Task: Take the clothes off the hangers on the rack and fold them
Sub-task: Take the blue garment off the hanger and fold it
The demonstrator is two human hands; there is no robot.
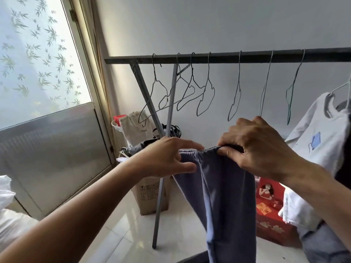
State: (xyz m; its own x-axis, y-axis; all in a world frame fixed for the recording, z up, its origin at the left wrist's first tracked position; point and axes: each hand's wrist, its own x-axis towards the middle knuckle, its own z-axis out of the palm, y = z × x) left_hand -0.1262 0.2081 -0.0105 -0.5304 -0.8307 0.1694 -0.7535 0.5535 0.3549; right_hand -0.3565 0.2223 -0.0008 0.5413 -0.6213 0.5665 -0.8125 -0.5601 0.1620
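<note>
Blue-purple trousers (pixel 226 202) with an elastic waistband hang down in front of me, below the dark rack bar (pixel 228 56). My right hand (pixel 260 149) pinches the waistband at its right end. At the left end of the waistband my left hand (pixel 169 156) has thumb and fingers around the cloth. Several bare wire hangers (pixel 206 95) dangle from the bar. At the far right a white T-shirt (pixel 315 133) with a blue chest patch hangs on a hanger.
The rack's grey legs (pixel 163 168) cross behind a cardboard box (pixel 150 192). A red box (pixel 271 209) sits on the white tiled floor at the right. Bags and a canvas tote (pixel 133 126) pile in the corner by the window (pixel 38 63). White bedding (pixel 7 205) lies lower left.
</note>
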